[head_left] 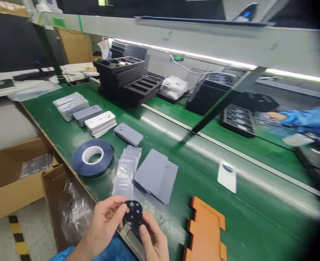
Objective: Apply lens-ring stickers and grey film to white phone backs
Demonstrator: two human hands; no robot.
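Observation:
Between my two hands is a small black plate with round holes point(134, 213), like a phone camera lens cover. My left hand point(105, 222) pinches its left edge between thumb and fingers. My right hand point(155, 237) grips it from the lower right, thumb in front. Just beyond lie grey phone back panels point(153, 172) fanned over each other, with a strip of clear plastic sleeves point(124, 174) to their left. An orange notched fixture point(206, 228) rests to the right of my right hand.
A blue tape roll point(80, 159) lies near the table's left edge. Stacked panels point(101, 123), black trays point(122, 76) and a white card point(227, 177) stand farther off. Open cardboard boxes point(15, 195) sit at lower left. A co-worker's blue sleeve point(309, 117) reaches in from the right.

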